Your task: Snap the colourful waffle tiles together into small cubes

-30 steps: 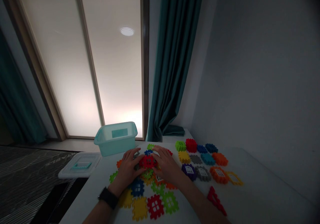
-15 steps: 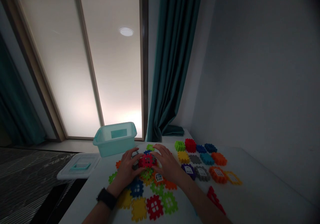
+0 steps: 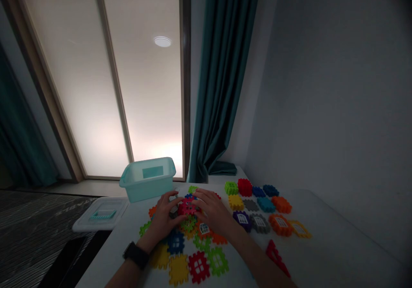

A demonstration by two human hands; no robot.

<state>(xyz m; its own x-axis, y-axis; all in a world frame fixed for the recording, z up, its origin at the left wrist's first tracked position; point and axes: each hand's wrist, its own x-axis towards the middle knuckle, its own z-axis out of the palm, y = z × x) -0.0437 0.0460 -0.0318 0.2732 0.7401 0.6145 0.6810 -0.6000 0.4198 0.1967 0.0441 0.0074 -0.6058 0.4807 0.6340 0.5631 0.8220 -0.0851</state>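
Between my two hands is a pinkish-red notched building tile (image 3: 187, 207) with small window openings, above a heap of loose tiles. My left hand (image 3: 165, 214) grips its left edge, thumb at the near side and fingers curved over the far side. My right hand (image 3: 210, 208) has its fingers over the right part of the tile and hides some of it. Just below the hands lie a green tile (image 3: 188, 223) and an orange window tile (image 3: 204, 228). Closer to me are a dark blue tile (image 3: 175, 242), a yellow tile (image 3: 178, 268), a red window tile (image 3: 198, 266) and a green window tile (image 3: 218, 261).
Stacks of tiles sorted by colour stand on the right, among them a red stack (image 3: 245, 187) and an orange window stack (image 3: 281, 224). A red triangular piece (image 3: 277, 258) lies near my right forearm. At the back left are a teal bin (image 3: 149, 189) and its lid (image 3: 99, 213).
My right hand has moved slightly left, its fingers further over the red tile. The tile has shifted a little left; my left hand has hardly moved.
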